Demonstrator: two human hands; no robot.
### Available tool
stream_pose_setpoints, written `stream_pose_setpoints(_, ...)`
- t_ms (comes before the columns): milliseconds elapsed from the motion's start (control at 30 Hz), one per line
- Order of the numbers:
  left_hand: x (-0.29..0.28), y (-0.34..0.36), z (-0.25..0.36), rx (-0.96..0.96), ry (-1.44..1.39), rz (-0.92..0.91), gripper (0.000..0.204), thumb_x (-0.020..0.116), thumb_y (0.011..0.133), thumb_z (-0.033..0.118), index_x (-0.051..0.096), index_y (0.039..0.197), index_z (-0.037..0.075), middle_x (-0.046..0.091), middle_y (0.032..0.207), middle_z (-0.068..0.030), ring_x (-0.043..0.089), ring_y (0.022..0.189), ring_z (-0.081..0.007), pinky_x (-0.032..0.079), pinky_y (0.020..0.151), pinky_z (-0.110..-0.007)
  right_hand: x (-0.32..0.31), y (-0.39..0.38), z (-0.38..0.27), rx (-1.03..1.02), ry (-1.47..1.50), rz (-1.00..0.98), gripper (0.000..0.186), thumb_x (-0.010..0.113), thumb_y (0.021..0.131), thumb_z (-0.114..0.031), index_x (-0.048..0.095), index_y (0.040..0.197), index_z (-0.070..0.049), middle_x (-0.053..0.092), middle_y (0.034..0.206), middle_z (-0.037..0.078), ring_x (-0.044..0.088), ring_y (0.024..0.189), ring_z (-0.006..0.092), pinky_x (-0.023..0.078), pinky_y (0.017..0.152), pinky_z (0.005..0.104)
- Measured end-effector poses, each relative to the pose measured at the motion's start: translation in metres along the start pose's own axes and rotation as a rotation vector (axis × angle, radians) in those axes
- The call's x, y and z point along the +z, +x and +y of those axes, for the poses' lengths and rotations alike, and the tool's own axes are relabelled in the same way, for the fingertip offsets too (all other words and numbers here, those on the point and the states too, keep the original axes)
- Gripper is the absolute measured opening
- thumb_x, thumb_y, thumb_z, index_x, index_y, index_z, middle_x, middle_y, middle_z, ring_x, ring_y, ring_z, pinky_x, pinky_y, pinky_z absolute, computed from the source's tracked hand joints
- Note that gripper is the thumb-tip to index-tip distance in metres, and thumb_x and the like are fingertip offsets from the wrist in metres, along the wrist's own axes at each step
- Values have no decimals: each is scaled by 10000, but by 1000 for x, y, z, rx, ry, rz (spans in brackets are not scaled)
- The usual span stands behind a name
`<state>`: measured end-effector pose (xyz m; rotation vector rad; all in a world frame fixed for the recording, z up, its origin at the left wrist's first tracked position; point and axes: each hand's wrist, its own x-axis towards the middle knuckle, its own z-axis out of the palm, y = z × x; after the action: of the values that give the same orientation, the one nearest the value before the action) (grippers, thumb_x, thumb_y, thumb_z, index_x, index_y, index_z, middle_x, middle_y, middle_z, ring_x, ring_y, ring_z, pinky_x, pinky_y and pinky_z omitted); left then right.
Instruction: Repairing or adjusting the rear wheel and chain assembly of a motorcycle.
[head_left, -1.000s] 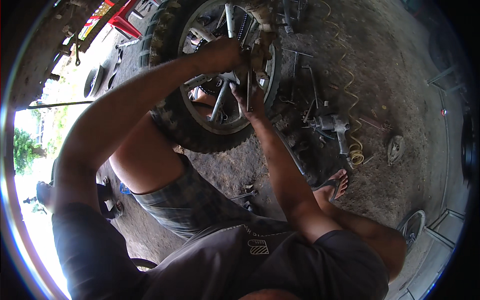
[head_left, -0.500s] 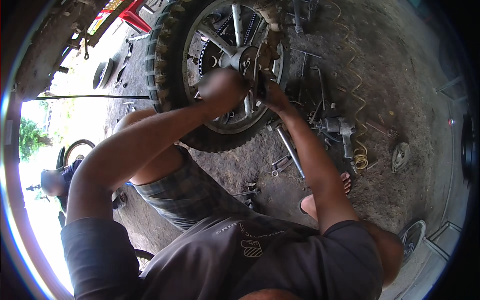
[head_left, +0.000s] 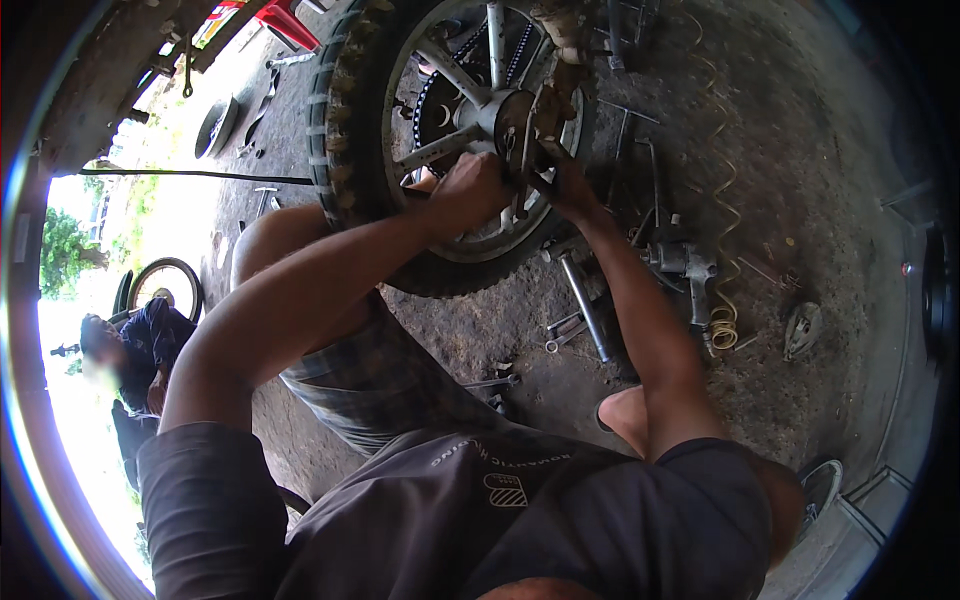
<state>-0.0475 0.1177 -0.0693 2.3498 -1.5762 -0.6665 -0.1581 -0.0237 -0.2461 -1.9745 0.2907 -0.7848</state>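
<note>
A motorcycle wheel with a knobbly tyre [head_left: 345,130] and pale spokes [head_left: 455,75] stands in front of me. My left hand [head_left: 474,190] is closed in a fist beside the hub [head_left: 490,115], by the lower spokes; what its fingers hold is hidden. My right hand [head_left: 568,185] is on the other side of a thin upright metal piece, below a mud-caked bracket [head_left: 552,112]. Its fingers are curled at a dark part there that I cannot make out. Behind the spokes, a toothed sprocket with a chain [head_left: 425,110] shows.
On the dirt floor at the right lie an air impact wrench [head_left: 685,262], a coiled yellowish hose [head_left: 724,330], a shiny metal tube [head_left: 585,308] and several wrenches [head_left: 565,335]. A red plastic chair [head_left: 288,22] stands far left. Another person [head_left: 150,345] is at the left, near a small wheel.
The whole view has shifted, with the wheel now slightly further right. My left hand, blurred before, now shows clearly as a fist. Both hands stay by the hub.
</note>
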Motion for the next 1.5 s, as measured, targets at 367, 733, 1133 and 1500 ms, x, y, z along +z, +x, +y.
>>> stream_pose_setpoints(367,-78,72,2,939,933,141,675,841,714,340,575,1237,6,668,1099,-198,642,1073,-374,524,958,-421,14,25,5,233,558,49,718,838,774,-176,465,1372,-37,641,1221,100,620,1123,192,523,950,342)
stream_pose_setpoints(733,-99,121,33,608,990,-450,811,835,639,574,608,1135,-26,618,1135,-193,572,1137,-358,462,1007,-420,14,22,-26,260,414,102,717,825,780,-125,431,1373,-32,638,1248,107,626,1136,207,507,984,336)
stream_pose_setpoints(1133,-92,116,44,504,829,-436,708,867,653,453,586,1119,0,599,1128,-199,572,1142,-347,460,986,-418,33,14,5,144,391,243,724,844,739,-171,475,1339,-5,667,1211,147,652,1121,258,507,967,361)
stream_pose_setpoints(1500,-87,132,43,472,842,-662,644,855,672,447,672,1123,25,574,1169,-245,539,1154,-416,443,1009,-466,22,15,-12,122,114,257,704,854,715,-283,528,1293,-47,696,1133,149,693,1021,298,545,887,385)
